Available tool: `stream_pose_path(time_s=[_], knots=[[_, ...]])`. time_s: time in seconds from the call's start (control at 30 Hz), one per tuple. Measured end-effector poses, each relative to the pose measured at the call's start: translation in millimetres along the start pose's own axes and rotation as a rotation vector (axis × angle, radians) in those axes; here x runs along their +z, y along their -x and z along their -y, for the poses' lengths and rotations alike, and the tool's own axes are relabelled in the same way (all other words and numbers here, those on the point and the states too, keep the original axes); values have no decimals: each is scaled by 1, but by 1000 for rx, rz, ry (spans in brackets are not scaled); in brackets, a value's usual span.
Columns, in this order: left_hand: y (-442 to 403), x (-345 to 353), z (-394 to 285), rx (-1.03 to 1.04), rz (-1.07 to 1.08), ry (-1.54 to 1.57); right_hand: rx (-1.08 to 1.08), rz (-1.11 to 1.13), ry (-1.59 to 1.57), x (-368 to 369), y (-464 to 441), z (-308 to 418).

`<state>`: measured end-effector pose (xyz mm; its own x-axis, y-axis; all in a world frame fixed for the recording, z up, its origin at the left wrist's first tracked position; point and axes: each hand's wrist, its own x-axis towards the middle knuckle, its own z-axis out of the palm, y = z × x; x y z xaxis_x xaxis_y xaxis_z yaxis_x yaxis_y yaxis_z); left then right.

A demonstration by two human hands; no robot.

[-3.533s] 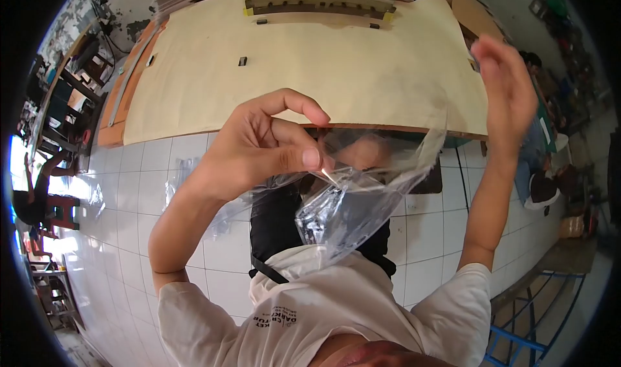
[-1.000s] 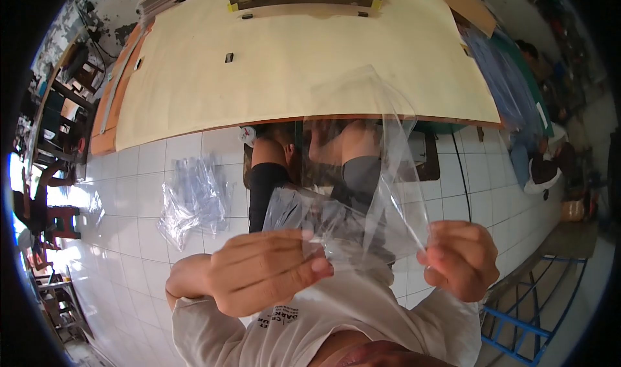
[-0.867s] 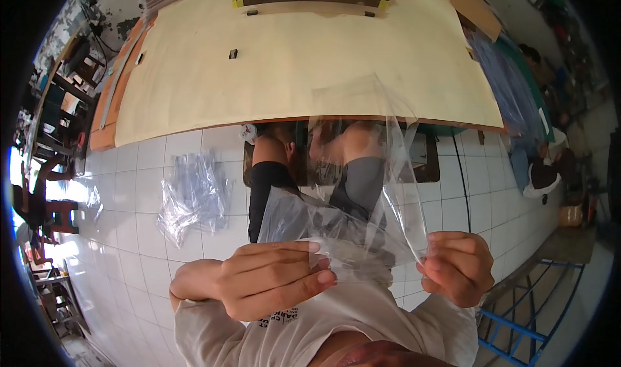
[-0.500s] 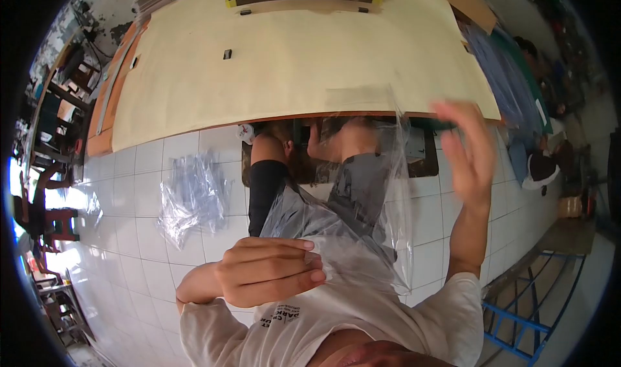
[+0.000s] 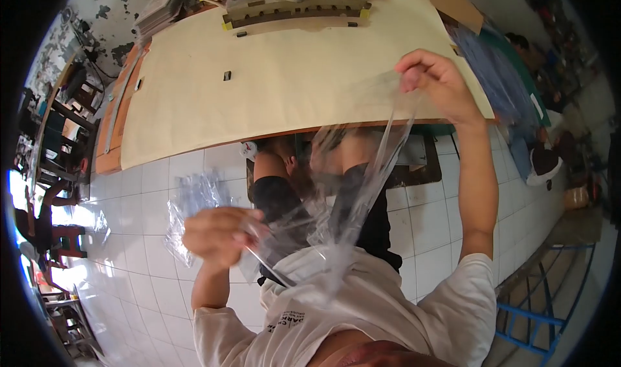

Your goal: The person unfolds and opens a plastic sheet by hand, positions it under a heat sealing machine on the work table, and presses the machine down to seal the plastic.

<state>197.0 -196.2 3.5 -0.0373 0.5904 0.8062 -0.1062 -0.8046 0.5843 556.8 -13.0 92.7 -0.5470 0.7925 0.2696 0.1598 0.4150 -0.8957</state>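
A clear plastic sheet or bag [image 5: 336, 218] is stretched between my two hands, over my lap and the front of my shirt. My left hand [image 5: 220, 234], somewhat blurred, grips one edge of it at the left, above the floor tiles. Raised over the right front part of the table, my right hand [image 5: 443, 86] pinches a corner of the plastic between thumb and fingers. Whether the plastic is one layer or two I cannot tell.
The cream-topped table [image 5: 278, 76] stands ahead, bearing a long metal bar fixture [image 5: 297, 11] and small black blocks [image 5: 227, 76]. Crumpled clear plastic [image 5: 194, 199] lies on the floor at left. A blue metal rack [image 5: 530, 322] stands at right. Another person [image 5: 543, 166] is at far right.
My right hand, open and apart before, has risen and now pinches the plastic. My left hand has shifted left and up. The plastic is pulled out between them.
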Motion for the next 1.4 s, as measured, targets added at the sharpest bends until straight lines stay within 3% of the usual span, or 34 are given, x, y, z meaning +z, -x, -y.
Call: stream_pose_path(time_s=[0.07, 0.13, 0.17, 0.23, 0.27, 0.33, 0.37, 0.6, 0.7, 0.77, 0.8, 0.87, 0.9, 0.97, 1.0, 1.07, 1.17, 1.33, 1.4], knots=[[-9, -22, 19, -119, 3, 67, -64, -94, 32, 0, 0, 25], [-14, -33, 32, -368, -102, 193, -70, -238, 80, -7, 1, 45], [-21, -34, 36, -359, -115, 179, -82, -221, 75, -7, 0, 56], [-35, -37, 46, -634, -190, 336, -84, -307, 128, -4, 2, 77], [-38, -40, 54, -624, -201, 329, -95, -294, 125, -2, 3, 85], [-42, -43, 65, -732, -104, 679, -27, -366, 173, 2, 5, 95], [-42, -42, 65, -802, -175, 738, -32, -378, 180, 3, 6, 98], [-36, -48, 75, -888, -231, 833, -41, -442, 199, 13, 5, 106], [-40, -51, 67, -784, -81, 759, -178, -448, 234, 18, 7, 106], [-48, -56, 51, -786, 23, 2, -281, -466, 273, 34, 13, 114], [-52, -57, 44, -777, 31, -3, -290, -475, 273, 43, 15, 119], [-56, -57, 24, -546, -18, -340, -395, -430, 467, 66, 16, 128], [-60, -53, 13, -543, -8, -346, -468, -386, 520, 76, 12, 129], [-70, -39, -12, -286, 32, -575, -601, -281, 591, 96, 2, 131], [-75, -29, -25, -290, 37, -582, -653, -234, 580, 107, -4, 129], [-81, -3, -43, -157, 233, -628, -748, -150, 526, 129, -16, 124], [-77, 19, -47, -73, 175, -844, -780, -84, 396, 152, -27, 112], [-74, 17, -30, -35, 34, -845, -748, -65, 309, 147, -28, 102], [-71, 12, -23, 108, -53, -836, -386, 65, 91, 133, -22, 97]])
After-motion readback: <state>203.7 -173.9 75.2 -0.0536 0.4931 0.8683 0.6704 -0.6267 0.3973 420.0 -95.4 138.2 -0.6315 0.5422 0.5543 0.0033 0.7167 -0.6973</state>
